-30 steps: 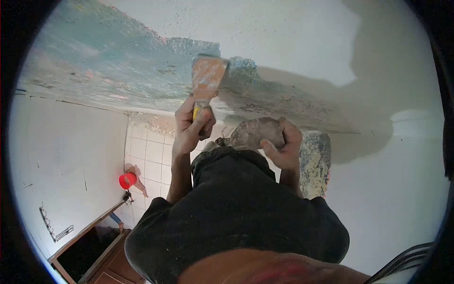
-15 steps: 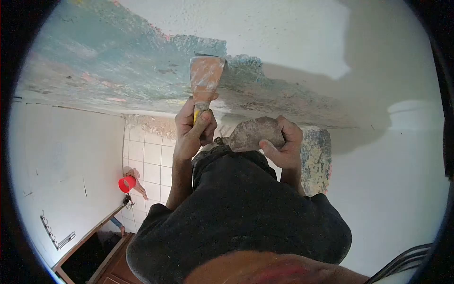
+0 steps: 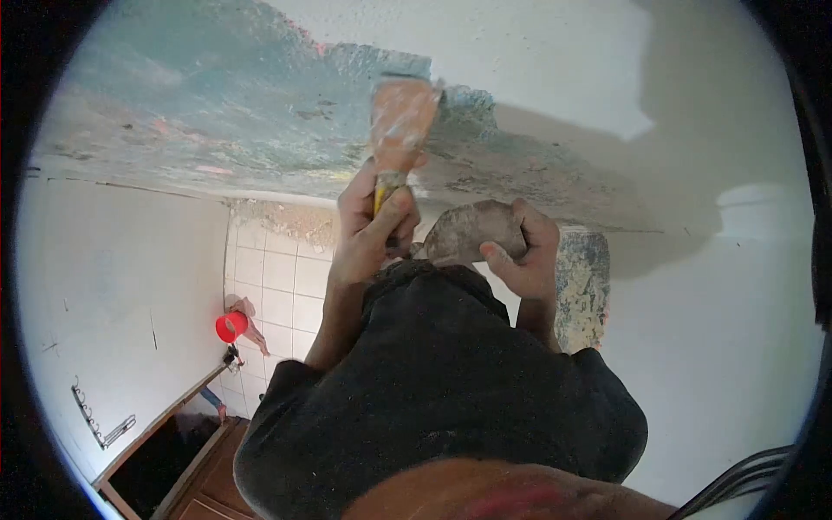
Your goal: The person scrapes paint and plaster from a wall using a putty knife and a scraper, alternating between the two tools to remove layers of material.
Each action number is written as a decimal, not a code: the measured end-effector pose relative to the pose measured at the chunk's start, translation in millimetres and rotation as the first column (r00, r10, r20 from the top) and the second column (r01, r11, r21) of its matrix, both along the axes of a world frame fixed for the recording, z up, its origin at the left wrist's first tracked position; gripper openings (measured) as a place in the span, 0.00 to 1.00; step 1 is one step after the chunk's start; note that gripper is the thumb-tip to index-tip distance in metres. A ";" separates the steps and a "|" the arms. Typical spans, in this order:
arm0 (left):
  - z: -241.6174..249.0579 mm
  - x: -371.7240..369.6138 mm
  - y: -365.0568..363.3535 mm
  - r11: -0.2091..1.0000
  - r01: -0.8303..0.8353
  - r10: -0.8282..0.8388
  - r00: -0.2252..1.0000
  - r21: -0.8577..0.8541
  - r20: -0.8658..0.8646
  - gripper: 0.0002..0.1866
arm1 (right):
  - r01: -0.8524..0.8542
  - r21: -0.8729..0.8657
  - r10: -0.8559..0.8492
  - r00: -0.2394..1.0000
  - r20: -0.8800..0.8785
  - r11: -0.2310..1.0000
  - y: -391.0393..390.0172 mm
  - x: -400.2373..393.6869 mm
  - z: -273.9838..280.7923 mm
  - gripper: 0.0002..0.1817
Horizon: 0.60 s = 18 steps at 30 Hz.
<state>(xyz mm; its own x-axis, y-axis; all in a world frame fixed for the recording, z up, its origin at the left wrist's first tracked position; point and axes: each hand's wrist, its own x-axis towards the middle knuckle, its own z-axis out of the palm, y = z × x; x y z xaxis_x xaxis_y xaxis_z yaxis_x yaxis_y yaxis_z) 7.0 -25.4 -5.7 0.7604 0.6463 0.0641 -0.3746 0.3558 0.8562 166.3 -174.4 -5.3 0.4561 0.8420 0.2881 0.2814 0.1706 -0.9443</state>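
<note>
Facing a wall (image 3: pixel 563 52) across the upper frame, running from white paint (image 3: pixel 494 39) at upper middle to a rough blue-grey patch (image 3: pixel 191 78) at upper left. Gripping a broad scraper (image 3: pixel 401 130) by its yellow handle (image 3: pixel 381 192), just above the centre, with the left hand (image 3: pixel 374 218), wrapping fully around it. Pointing the blade (image 3: pixel 407 97) up toward the stepped border between patch and paint; seeming to touch there, but blurring too much to be sure. Holding a dusty grey plate (image 3: pixel 468 232) right of the scraper with the right hand (image 3: pixel 535 256), pinching its right end under the thumb (image 3: pixel 497 257) and opening only to the plate's thickness.

Probably calling for a low blade angle, even pressure along the whole front edge and short strokes, rather than digging in with a corner. Likely needing a relaxed left wrist and a steady plate close below.

Bordering white paint at the blade's upper side, so probably needing most care there. Having open wall at upper left and upper right. Running short of room near the centre, between the left hand, the plate and the dark shirt (image 3: pixel 485 364) just below. Sitting well apart at left, a red bucket (image 3: pixel 230 327).
</note>
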 end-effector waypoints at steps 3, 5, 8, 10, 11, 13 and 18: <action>-10.2 -0.6 0.0 1.000 -0.016 0.015 1.000 0.011 0.011 0.21 | 0.003 -0.032 -0.001 0.998 0.060 0.999 3.1 -5.3 11.8 0.16; -12.7 2.4 -2.0 1.000 -0.013 0.014 0.998 -0.019 0.064 0.20 | -0.017 -0.003 0.017 0.997 0.078 1.000 -3.7 1.3 6.8 0.15; 0.2 7.4 -3.0 1.000 0.002 -0.001 0.999 -0.019 0.039 0.20 | 0.008 -0.023 -0.006 0.999 0.051 1.000 -6.8 -0.9 0.2 0.15; -8.6 6.4 -1.6 1.000 0.002 -0.001 0.998 -0.018 0.066 0.18 | 0.018 -0.014 -0.018 0.999 0.035 1.000 -5.3 -0.5 6.1 0.15; -8.4 4.7 -3.7 1.000 -0.005 0.006 0.998 -0.015 0.068 0.18 | 0.015 0.009 -0.016 1.000 0.021 1.000 -4.7 -4.7 14.6 0.16; 6.4 7.0 -5.7 0.998 0.010 -0.006 0.998 -0.059 0.064 0.17 | 0.012 0.018 -0.012 1.000 -0.001 1.000 -4.2 -6.9 16.3 0.16; -1.6 6.3 -0.8 1.000 0.013 -0.011 0.997 -0.020 0.080 0.19 | -0.060 0.007 0.060 0.998 0.008 0.998 -10.6 1.2 5.3 0.14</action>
<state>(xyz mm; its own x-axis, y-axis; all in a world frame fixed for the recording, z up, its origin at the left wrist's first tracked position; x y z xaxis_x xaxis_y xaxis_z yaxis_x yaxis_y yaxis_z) 13.3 -26.2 -7.3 0.7612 0.6389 0.1116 -0.4367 0.3778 0.8164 167.5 -185.0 0.0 0.4028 0.8656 0.2974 0.2776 0.1941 -0.9409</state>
